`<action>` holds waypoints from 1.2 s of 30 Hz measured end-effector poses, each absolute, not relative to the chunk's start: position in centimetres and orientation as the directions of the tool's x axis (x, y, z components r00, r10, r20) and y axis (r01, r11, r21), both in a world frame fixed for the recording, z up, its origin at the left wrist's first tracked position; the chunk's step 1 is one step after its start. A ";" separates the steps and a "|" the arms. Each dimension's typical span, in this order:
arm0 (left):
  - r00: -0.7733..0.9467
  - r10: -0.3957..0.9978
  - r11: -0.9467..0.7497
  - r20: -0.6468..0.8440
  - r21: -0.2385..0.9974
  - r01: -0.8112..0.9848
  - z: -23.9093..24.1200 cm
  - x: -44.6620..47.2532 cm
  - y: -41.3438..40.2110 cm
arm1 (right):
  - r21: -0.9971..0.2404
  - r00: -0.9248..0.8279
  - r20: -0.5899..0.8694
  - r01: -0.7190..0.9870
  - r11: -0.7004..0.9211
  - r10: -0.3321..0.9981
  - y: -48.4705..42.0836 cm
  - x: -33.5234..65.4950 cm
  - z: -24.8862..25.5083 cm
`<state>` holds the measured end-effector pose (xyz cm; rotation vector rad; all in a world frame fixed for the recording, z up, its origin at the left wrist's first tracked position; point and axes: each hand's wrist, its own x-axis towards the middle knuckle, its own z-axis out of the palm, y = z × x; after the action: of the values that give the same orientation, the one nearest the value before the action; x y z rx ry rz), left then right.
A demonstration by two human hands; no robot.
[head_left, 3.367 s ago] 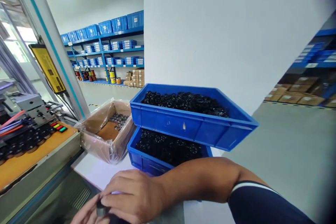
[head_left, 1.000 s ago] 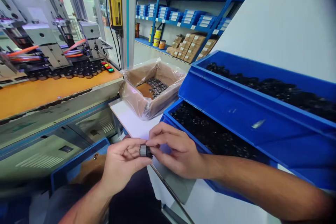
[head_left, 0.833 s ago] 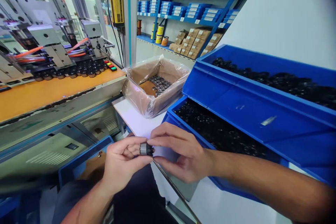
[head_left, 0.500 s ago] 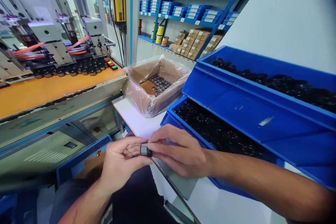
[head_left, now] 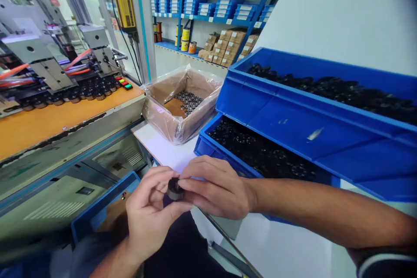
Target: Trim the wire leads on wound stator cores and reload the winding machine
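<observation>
Between my two hands is a small ring-shaped metal core [head_left: 176,192] with a grey ribbed side and a black inside, its open face tilted up toward me. My left hand [head_left: 150,208] is closed on it, thumb below and fingers behind. The fingertips of my right hand [head_left: 217,187] press together at the ring's right side and upper rim. Whatever those fingertips pinch there is hidden. Just beyond my right hand lies a lower blue bin [head_left: 224,154] of small black parts.
An upper blue bin [head_left: 270,110] of black parts overhangs the lower one. Behind my hands, a plastic-lined cardboard box [head_left: 163,124] holds metal cores. A machine [head_left: 52,67] stands on the orange-topped bench [head_left: 65,128] at left. Another blue bin [head_left: 97,202] sits low left.
The ring core has turned from side-on so its open face now shows. My right fingertips have moved onto its rim. The whole view has shifted slightly to the right.
</observation>
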<state>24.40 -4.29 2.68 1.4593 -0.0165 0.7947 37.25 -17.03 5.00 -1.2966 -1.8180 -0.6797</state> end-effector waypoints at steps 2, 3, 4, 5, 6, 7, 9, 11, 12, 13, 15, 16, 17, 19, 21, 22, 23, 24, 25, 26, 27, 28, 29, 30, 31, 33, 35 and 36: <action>0.670 0.351 -0.409 0.654 0.751 -0.518 2.7 24.1 -3.3 | -0.012 -0.190 0.832 0.933 0.358 0.522 -17.0 37.2 5.1; 0.640 0.287 -0.521 0.713 0.677 -0.520 2.8 23.9 -2.8 | -0.022 -0.191 0.830 0.927 0.374 0.524 -17.0 37.2 5.1; 0.620 0.241 -0.596 0.746 0.618 -0.513 2.8 23.8 -2.5 | -0.040 -0.185 0.831 0.920 0.389 0.525 -17.0 37.2 5.0; 0.608 0.219 -0.643 0.763 0.582 -0.498 2.7 23.6 -2.3 | -0.064 -0.174 0.831 0.914 0.402 0.528 -16.9 37.1 4.9; 0.601 0.220 -0.666 0.768 0.568 -0.483 2.6 23.6 -2.2 | -0.090 -0.157 0.831 0.909 0.408 0.534 -16.9 37.1 4.9; 0.597 0.235 -0.670 0.767 0.573 -0.472 2.5 23.5 -2.2 | -0.111 -0.140 0.828 0.908 0.405 0.542 -16.9 37.1 4.8; 0.623 0.302 -0.614 0.722 0.647 -0.452 2.1 23.7 -2.7 | -0.116 -0.122 0.828 0.918 0.380 0.548 -16.9 37.2 4.7; 0.677 0.414 -0.440 0.608 0.785 -0.436 1.5 24.1 -3.3 | -0.100 -0.106 0.832 0.937 0.335 0.544 -16.9 37.3 4.7; 0.707 0.471 -0.306 0.527 0.850 -0.429 1.2 24.3 -3.7 | -0.092 -0.096 0.834 0.946 0.309 0.544 -17.0 37.4 4.7; 0.735 0.518 -0.155 0.438 0.893 -0.422 1.0 24.6 -4.1 | -0.090 -0.085 0.834 0.954 0.286 0.545 -17.0 37.5 4.8; 0.794 0.550 0.135 0.261 0.910 -0.393 0.9 25.0 -4.6 | -0.098 -0.065 0.832 0.961 0.260 0.551 -17.1 37.6 5.0; 0.822 0.538 0.246 0.185 0.898 -0.364 1.0 25.2 -4.8 | -0.100 -0.063 0.830 0.960 0.260 0.554 -17.1 37.6 5.1; 0.845 0.521 0.325 0.122 0.887 -0.328 1.1 25.3 -4.9 | -0.102 -0.065 0.829 0.959 0.264 0.556 -17.2 37.6 5.1; 0.870 0.492 0.388 0.044 0.883 -0.264 1.4 25.4 -4.9 | -0.100 -0.077 0.826 0.955 0.279 0.558 -17.2 37.6 5.2; 0.878 0.477 0.374 0.047 0.893 -0.251 1.6 25.4 -4.8 | -0.102 -0.081 0.825 0.952 0.288 0.560 -17.1 37.6 5.2; 0.881 0.468 0.361 0.068 0.895 -0.261 1.6 25.4 -4.7 | -0.113 -0.074 0.823 0.951 0.289 0.563 -17.1 37.6 5.2; 0.885 0.455 0.353 0.094 0.894 -0.277 1.5 25.4 -4.7 | -0.127 -0.064 0.820 0.949 0.290 0.569 -17.1 37.6 5.1; 0.888 0.445 0.351 0.115 0.890 -0.291 1.4 25.4 -4.6 | -0.139 -0.056 0.818 0.947 0.291 0.572 -17.0 37.6 5.1; 0.888 0.440 0.344 0.131 0.889 -0.302 1.2 25.3 -4.5 | -0.148 -0.048 0.818 0.946 0.290 0.574 -17.0 37.6 5.1; 0.888 0.434 0.318 0.149 0.897 -0.306 1.0 25.3 -4.4 | -0.153 -0.043 0.818 0.945 0.289 0.574 -16.9 37.6 5.1; 0.885 0.431 0.261 0.176 0.915 -0.309 0.9 25.2 -4.2 | -0.153 -0.043 0.819 0.945 0.290 0.573 -16.9 37.7 5.1; 0.872 0.434 0.168 0.227 0.930 -0.326 0.8 25.1 -4.0 | -0.150 -0.044 0.820 0.945 0.290 0.570 -16.9 37.7 5.0; 0.847 0.436 0.044 0.303 0.933 -0.356 0.7 25.0 -3.8 | -0.148 -0.045 0.821 0.946 0.289 0.569 -16.9 37.7 5.0; 0.812 0.431 -0.096 0.393 0.915 -0.392 0.8 25.0 -3.5 | -0.150 -0.044 0.820 0.946 0.289 0.570 -16.9 37.6 5.0; 0.773 0.412 -0.230 0.482 0.876 -0.424 0.8 25.0 -3.2 | -0.153 -0.044 0.818 0.944 0.291 0.573 -16.9 37.6 5.0; 0.707 0.363 -0.413 0.607 0.785 -0.461 1.1 25.0 -2.7 | -0.155 -0.052 0.812 0.941 0.300 0.582 -17.0 37.5 5.0; 0.689 0.339 -0.484 0.640 0.747 -0.455 1.4 25.1 -2.5 | -0.151 -0.065 0.803 0.939 0.308 0.592 -17.0 37.4 5.1; 0.687 0.342 -0.493 0.641 0.745 -0.449 1.5 25.2 -2.4 | -0.147 -0.068 0.801 0.941 0.306 0.595 -17.1 37.4 5.1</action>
<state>25.19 -2.44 1.52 1.8580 -0.0840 0.9514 37.36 -17.06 5.11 -1.3864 -1.7644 -0.5380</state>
